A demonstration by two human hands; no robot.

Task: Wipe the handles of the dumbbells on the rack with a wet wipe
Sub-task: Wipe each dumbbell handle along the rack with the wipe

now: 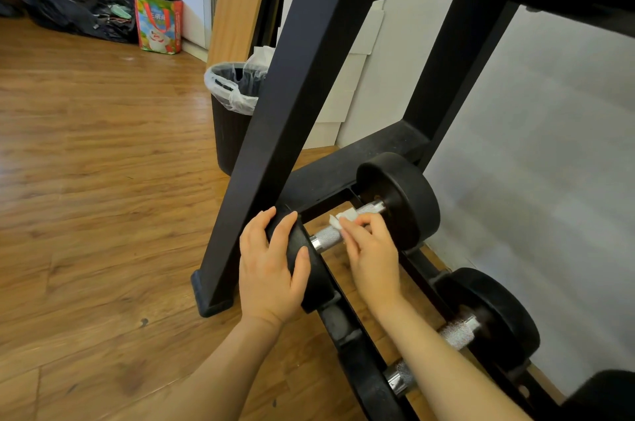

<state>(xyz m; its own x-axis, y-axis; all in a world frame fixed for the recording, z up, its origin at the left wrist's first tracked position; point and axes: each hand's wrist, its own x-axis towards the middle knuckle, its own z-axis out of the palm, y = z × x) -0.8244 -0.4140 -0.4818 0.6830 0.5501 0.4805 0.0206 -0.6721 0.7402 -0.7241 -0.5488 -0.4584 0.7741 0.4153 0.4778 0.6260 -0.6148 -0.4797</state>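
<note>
- I am looking down at the bottom tier of a black rack (299, 84) that is standing on a wood floor (86, 180) beside a grey wall (549, 145).
- My left hand (271, 269) is curling its grip over the near plate (302, 259) of the first dumbbell, fingers on the rim and thumb on the plate's inner face.
- My right hand (372, 255) is pinching a white wipe (343, 217) and pressing it onto that dumbbell's handle (330, 235); the fingers are bent round the wipe and the bar.
- The wipe is sitting about midway along the knurled handle, with bare metal showing on either side of it.
- The far plate (409, 200) is resting against the rack's rear rail, near the wall.
- A second dumbbell (460, 334) is lying just beside the first on the same tier, partly hidden under my right forearm; its handle is uncovered.
- A black bin (230, 132) with a clear liner is standing behind the rack's front leg.
- A printed bag (158, 25) and a heap of dark things are lying by the far wall, well apart from the rack.
</note>
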